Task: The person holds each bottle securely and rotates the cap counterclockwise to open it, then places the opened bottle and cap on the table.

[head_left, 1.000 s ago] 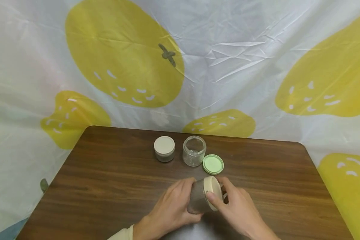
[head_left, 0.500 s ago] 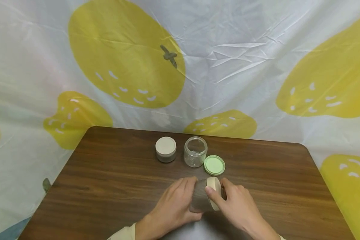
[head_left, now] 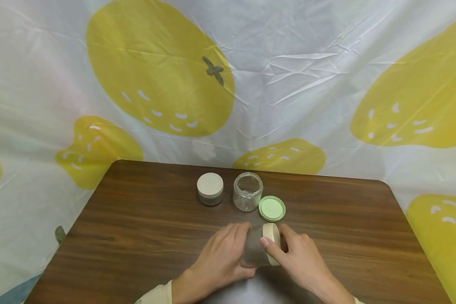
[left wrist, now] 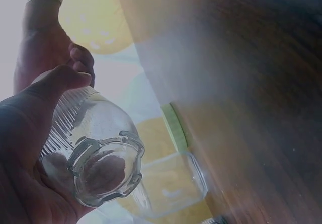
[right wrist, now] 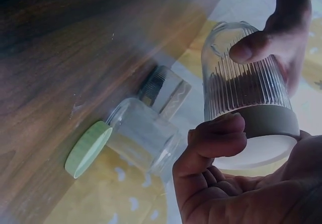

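A clear ribbed jar (head_left: 254,249) with a cream lid (head_left: 270,237) lies tipped on its side in the air above the table's near half, lid toward the right. My left hand (head_left: 222,257) grips its body. In the left wrist view the jar's scalloped base (left wrist: 103,176) points at the camera, beside the left thumb. My right hand (head_left: 304,259) holds the lid, thumb on the near side. The right wrist view shows curled fingers (right wrist: 216,141) around the lid's rim. The lid sits on the jar there, with no gap that I can make out.
Behind the hands stand an uncovered clear jar (head_left: 247,200) and, to its left, a shorter jar with an off-white lid (head_left: 210,185). A pale green lid (head_left: 272,209) lies beside the uncovered jar. The wooden table (head_left: 137,236) ends at a lemon-print cloth (head_left: 289,105).
The held jar has turned slightly, so the lid's top faces more to the right. My right fingers and thumb have shifted on the lid. The left hand keeps its grip.
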`<state>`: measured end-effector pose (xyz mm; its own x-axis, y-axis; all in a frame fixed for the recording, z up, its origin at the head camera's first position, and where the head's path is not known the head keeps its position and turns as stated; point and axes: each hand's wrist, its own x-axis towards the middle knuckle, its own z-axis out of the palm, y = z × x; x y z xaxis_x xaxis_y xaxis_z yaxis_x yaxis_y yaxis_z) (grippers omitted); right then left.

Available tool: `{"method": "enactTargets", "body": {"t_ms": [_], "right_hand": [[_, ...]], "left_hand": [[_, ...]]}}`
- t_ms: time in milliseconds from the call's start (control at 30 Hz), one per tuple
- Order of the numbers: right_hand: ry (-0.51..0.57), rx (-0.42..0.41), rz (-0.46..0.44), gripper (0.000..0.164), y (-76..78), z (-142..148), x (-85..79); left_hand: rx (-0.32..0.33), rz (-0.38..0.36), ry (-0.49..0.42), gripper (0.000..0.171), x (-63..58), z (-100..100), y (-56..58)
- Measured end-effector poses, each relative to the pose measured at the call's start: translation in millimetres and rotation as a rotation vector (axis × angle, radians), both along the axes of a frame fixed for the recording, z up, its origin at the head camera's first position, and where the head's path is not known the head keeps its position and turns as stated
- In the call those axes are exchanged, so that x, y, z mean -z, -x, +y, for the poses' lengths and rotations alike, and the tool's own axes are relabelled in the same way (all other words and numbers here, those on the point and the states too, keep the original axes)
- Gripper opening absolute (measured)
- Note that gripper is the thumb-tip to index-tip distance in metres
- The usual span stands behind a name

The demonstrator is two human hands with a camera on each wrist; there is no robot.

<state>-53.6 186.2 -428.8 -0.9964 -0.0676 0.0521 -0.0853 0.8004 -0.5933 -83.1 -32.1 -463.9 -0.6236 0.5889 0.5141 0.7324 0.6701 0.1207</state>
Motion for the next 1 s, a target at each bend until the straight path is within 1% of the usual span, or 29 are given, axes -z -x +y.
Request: {"method": "enactTargets", "body": {"t_ms": [200,300,633,833,1000], "right_hand": [[0.053,-0.047,0.059,0.023,-0.2,3,6.2],[0.072,-0.073,0.082,0.022,0.6,6,10.4],[0.177,-0.103,0.059,0.023,2.8,9,19.9],[0.239,-0.116,0.087,0.019,3.9,11,22.5],[0.257,-0.132,0.106,0.019,5.4,13,25.4]], "left_hand": [[-0.007,0.047,0.015,0.079,-1.3,0,1.2],[-0.009,0.068,0.028,0.077,-1.4,0,1.4],[-0.006,0.072,0.049,0.081,-0.7,0,1.7],[0.007,0.104,0.070,0.087,-2.7,-1,3.1],[0.009,0.112,0.121,0.093,-7.2,-1,3.4]]}}
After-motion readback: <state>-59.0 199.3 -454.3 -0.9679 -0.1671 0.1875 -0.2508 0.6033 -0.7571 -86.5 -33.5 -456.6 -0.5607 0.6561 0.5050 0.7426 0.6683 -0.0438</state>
